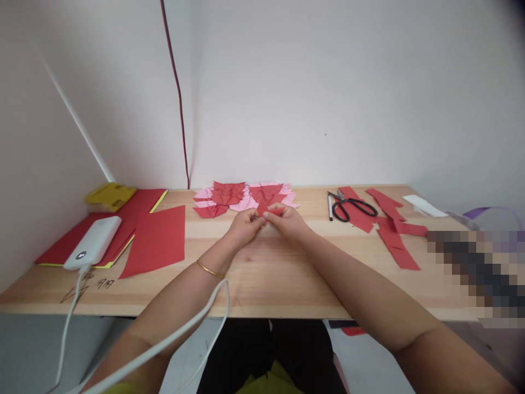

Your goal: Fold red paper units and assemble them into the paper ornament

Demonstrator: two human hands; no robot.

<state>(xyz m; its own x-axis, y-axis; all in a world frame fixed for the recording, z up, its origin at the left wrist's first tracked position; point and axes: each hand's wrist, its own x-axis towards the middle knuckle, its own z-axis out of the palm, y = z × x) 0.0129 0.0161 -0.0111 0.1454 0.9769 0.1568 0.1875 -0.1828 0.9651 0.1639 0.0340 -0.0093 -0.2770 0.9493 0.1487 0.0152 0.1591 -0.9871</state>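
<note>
A small folded piece of red paper (262,207) is pinched between my two hands, just above the middle of the table. My left hand (245,227) grips its left side with thumb and fingers closed. On its right side, my right hand (287,220) holds it the same way, the two thumbs nearly meeting. Just behind the hands lie folded paper pieces: a red stack (228,193), a second red stack (266,193) and pink ones (244,204) around them. My fingers hide part of the held paper.
On the left are red sheets (158,241), a white power bank (94,241) with a cable, and a yellow packet (110,196). To the right lie black-handled scissors (353,208), a pen (330,208), red paper strips (397,247) and a white strip (424,206). A white cable (180,331) crosses my left forearm.
</note>
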